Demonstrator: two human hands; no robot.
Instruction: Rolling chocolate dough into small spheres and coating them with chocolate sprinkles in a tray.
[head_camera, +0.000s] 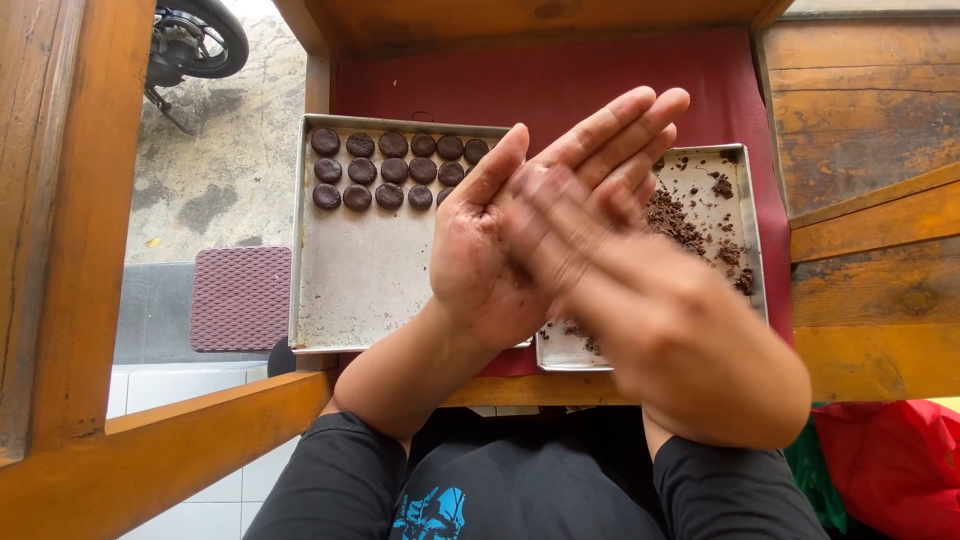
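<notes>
My left hand (480, 255) lies palm up with its fingers stretched toward the upper right, smeared with dark crumbs. My right hand (660, 335) is pressed flat across it and is blurred by motion. Anything between the palms is hidden. Under the hands stand two metal trays. The left tray (355, 280) carries several dark round flat dough discs (392, 170) in three rows along its far edge. The right tray (745, 215) holds loose dark brown crumbly dough (675, 220).
Both trays rest on a dark red cloth (560, 80) over a wooden table. Wooden beams (70, 220) frame the left side and wooden planks (870, 110) the right. A maroon mat (240, 298) and a motorbike wheel (205, 35) are on the ground at left. Red fabric (895, 465) lies at lower right.
</notes>
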